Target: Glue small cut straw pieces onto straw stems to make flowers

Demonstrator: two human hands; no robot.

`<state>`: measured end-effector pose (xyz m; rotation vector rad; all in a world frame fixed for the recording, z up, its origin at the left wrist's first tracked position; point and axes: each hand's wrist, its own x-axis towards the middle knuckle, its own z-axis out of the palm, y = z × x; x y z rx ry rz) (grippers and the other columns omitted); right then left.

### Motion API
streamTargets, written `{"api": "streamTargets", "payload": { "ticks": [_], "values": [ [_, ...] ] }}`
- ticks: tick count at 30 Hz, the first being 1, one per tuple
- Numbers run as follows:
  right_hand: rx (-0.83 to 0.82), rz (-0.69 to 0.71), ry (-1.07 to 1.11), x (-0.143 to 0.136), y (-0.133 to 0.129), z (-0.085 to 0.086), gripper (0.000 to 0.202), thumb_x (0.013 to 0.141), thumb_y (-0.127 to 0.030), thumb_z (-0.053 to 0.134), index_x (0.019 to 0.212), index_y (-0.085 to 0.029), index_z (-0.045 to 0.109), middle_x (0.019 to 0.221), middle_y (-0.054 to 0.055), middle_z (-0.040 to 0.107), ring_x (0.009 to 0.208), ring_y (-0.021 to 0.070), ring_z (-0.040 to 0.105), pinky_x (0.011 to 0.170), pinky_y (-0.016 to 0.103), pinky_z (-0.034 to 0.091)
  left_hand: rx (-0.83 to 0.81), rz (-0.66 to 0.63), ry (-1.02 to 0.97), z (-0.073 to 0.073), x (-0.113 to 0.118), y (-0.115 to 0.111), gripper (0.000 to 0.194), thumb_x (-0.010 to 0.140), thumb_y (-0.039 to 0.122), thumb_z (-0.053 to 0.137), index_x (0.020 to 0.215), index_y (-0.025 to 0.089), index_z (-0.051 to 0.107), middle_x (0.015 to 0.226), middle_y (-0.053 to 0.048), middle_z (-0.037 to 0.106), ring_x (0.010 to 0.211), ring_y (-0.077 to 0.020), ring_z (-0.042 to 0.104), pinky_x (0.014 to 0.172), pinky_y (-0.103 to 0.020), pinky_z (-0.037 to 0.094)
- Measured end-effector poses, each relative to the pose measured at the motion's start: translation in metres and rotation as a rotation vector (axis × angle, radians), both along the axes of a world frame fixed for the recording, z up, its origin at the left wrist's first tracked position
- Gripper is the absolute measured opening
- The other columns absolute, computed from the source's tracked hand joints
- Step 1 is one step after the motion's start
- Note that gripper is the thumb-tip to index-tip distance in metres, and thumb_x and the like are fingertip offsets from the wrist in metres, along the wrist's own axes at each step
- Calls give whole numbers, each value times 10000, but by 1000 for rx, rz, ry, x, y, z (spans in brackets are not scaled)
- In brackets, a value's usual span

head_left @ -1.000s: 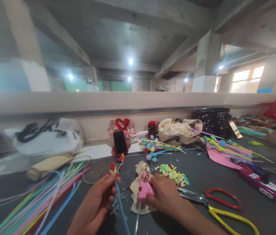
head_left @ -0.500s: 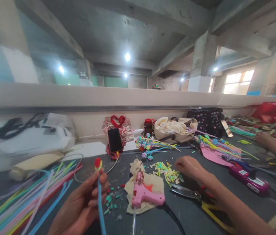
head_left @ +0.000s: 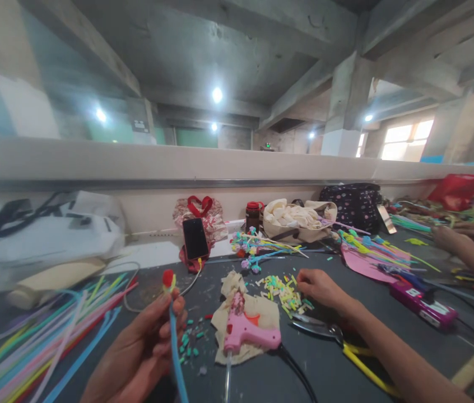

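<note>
A blue fuzzy stem [head_left: 175,350] topped by a small red and yellow piece [head_left: 168,279] is pinched upright in my left hand [head_left: 147,341]. My right hand [head_left: 319,288] rests at the right edge of a pile of small yellow and green pieces [head_left: 281,291]; its fingers are curled, and whatever they may hold is hidden. Between the hands, a pink glue gun [head_left: 251,334] lies on a crumpled beige cloth [head_left: 268,313]. Pliers with yellow handles [head_left: 319,329] lie below my right wrist. Loose teal bits [head_left: 190,341] are scattered beside my left hand.
Colored fuzzy stems [head_left: 47,341] cover the left side. Behind are a phone [head_left: 195,239], a red-lidded jar [head_left: 252,217], finished-looking bunches [head_left: 251,246] and a cloth bag [head_left: 300,221]. At right are a purple power strip [head_left: 424,306], a pink sheet [head_left: 358,265] and another person's hands [head_left: 449,239].
My right hand has shifted slightly left toward the small pieces. The whole view has moved a little; my left hand still holds the blue stem.
</note>
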<state>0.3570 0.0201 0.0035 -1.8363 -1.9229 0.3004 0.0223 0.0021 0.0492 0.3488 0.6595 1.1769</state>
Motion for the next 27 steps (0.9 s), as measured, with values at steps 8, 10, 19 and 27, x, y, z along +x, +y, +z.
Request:
{"api": "streamTargets", "payload": {
  "ticks": [8,10,19,27],
  "values": [
    [-25,-17,238,-8,1,-9,80,642,-153,432,668,-149,507,483,-39,556,361,63,434,367,157,322,-11,-11,56,-6,-2,3,33,691,134,585,721,148,582,559,35,517,307,8,355,251,-89,309],
    [-11,-15,245,-8,1,-9,89,633,-144,440,682,-146,514,490,-43,543,375,65,438,373,158,326,-6,-16,50,-6,-2,3,34,692,127,583,721,146,583,564,32,523,309,7,359,252,-91,310],
    [121,8,102,-7,-9,5,244,669,-143,432,789,-159,644,799,36,629,687,141,554,624,228,398,-7,7,40,-12,-2,3,65,707,84,544,718,133,586,601,-3,569,348,-19,423,259,-98,325],
    [136,-72,3,-7,-8,0,280,769,-263,381,704,-162,633,575,3,599,540,133,538,527,214,370,16,1,80,-10,-1,3,106,650,81,602,737,142,593,587,16,566,346,-14,416,260,-93,329]
  ]
}}
